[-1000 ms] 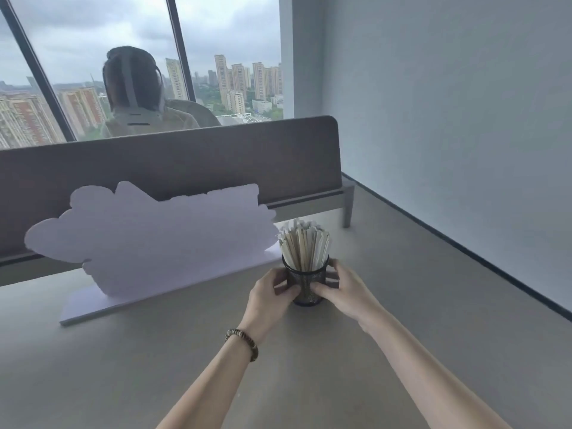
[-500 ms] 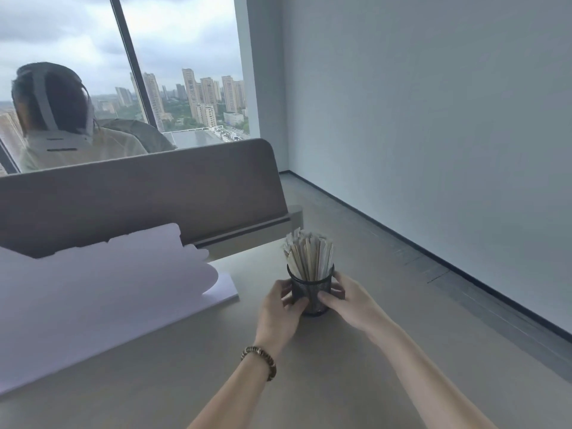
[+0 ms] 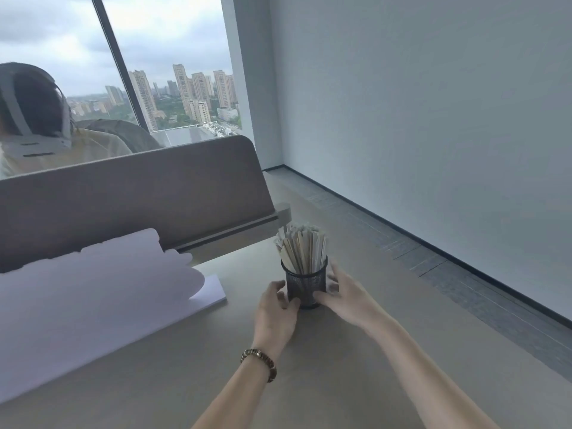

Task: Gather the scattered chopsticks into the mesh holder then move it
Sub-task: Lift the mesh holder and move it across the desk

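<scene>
2 hands flank the loaded holder

2 hands meet at the base of the holder (image 3: 305, 287), which stands upright on the counter (image 3: 356, 366) near its far right part. Left hand (image 3: 276, 311): fingers curled against the holder's left side, thumb touching the mesh low down. Right hand (image 3: 343, 297): fingers spread and nearly straight, thumb tip on the lower mesh, fingers reaching round the far side; whether they press the mesh cannot be told. A grip from both sides suits sliding or lifting a tall, top-heavy load without tipping. Chopsticks (image 3: 301, 250) stand bundled inside, fanning slightly above the rim; none lie loose on the counter, so gathering looks finished.

Counter: plain, matte, grey-beige. A white cut-out board (image 3: 93, 292) stands to the left, before a brown divider (image 3: 139, 193). Beyond it sits another person (image 3: 40, 125), a window behind, a pale wall (image 3: 433, 119) at right.
</scene>
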A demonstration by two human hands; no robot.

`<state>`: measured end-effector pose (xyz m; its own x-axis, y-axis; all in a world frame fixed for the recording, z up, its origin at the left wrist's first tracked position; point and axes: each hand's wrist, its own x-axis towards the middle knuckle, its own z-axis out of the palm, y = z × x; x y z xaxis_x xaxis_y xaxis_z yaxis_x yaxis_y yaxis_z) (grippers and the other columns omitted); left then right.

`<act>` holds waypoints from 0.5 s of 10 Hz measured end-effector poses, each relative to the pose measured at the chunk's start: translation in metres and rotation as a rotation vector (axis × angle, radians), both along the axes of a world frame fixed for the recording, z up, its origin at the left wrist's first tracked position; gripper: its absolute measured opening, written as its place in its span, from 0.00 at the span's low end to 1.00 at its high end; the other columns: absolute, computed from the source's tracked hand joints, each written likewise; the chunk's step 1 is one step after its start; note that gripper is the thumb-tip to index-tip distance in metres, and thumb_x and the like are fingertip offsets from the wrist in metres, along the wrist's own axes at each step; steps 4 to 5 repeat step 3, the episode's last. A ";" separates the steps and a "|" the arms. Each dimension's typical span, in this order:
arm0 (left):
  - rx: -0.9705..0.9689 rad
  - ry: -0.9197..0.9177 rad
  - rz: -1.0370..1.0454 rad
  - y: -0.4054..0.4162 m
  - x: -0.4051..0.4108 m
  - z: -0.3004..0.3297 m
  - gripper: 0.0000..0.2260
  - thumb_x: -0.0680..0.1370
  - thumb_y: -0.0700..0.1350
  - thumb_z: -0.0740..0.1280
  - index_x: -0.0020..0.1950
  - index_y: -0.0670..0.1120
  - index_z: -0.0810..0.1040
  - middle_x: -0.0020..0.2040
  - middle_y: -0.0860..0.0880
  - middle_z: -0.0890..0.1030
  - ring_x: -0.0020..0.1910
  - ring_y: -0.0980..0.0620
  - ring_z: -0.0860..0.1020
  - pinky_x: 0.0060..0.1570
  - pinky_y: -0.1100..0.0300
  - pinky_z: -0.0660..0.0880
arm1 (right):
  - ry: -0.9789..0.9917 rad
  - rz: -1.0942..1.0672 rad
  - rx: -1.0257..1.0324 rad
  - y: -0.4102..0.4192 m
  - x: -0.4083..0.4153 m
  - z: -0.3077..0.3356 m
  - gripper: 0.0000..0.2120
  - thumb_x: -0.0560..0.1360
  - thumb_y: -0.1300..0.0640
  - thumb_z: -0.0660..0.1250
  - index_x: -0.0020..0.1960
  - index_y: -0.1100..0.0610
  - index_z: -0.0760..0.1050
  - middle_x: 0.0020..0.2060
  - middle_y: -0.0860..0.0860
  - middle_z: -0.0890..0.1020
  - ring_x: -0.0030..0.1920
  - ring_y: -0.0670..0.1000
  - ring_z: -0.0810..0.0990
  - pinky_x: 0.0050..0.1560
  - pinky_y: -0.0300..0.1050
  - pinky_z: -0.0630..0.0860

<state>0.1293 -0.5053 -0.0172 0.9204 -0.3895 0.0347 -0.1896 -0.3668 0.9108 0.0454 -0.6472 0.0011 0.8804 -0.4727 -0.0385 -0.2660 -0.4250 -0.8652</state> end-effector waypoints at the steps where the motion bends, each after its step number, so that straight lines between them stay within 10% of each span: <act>1: -0.062 -0.063 0.044 0.013 -0.014 0.021 0.19 0.78 0.42 0.68 0.68 0.50 0.71 0.64 0.53 0.74 0.48 0.69 0.77 0.52 0.62 0.75 | 0.026 -0.106 -0.214 0.008 -0.012 0.031 0.39 0.77 0.52 0.70 0.81 0.50 0.52 0.76 0.54 0.68 0.75 0.55 0.68 0.73 0.55 0.67; 2: -0.224 -0.138 0.065 0.044 -0.033 0.065 0.14 0.78 0.39 0.67 0.60 0.55 0.75 0.62 0.56 0.77 0.51 0.74 0.76 0.46 0.69 0.75 | -0.196 -0.155 -0.308 0.029 -0.032 0.077 0.28 0.78 0.53 0.69 0.76 0.50 0.66 0.67 0.49 0.78 0.64 0.49 0.78 0.67 0.53 0.74; 3: -0.460 -0.368 0.094 0.099 -0.070 0.120 0.15 0.78 0.35 0.68 0.54 0.56 0.77 0.60 0.58 0.81 0.59 0.58 0.79 0.51 0.66 0.78 | -0.495 -0.155 -0.300 0.067 -0.069 0.133 0.18 0.78 0.57 0.70 0.67 0.50 0.76 0.58 0.44 0.83 0.54 0.40 0.83 0.61 0.48 0.79; 5: -0.460 -0.368 0.094 0.099 -0.070 0.120 0.15 0.78 0.35 0.68 0.54 0.56 0.77 0.60 0.58 0.81 0.59 0.58 0.79 0.51 0.66 0.78 | -0.495 -0.155 -0.300 0.067 -0.069 0.133 0.18 0.78 0.57 0.70 0.67 0.50 0.76 0.58 0.44 0.83 0.54 0.40 0.83 0.61 0.48 0.79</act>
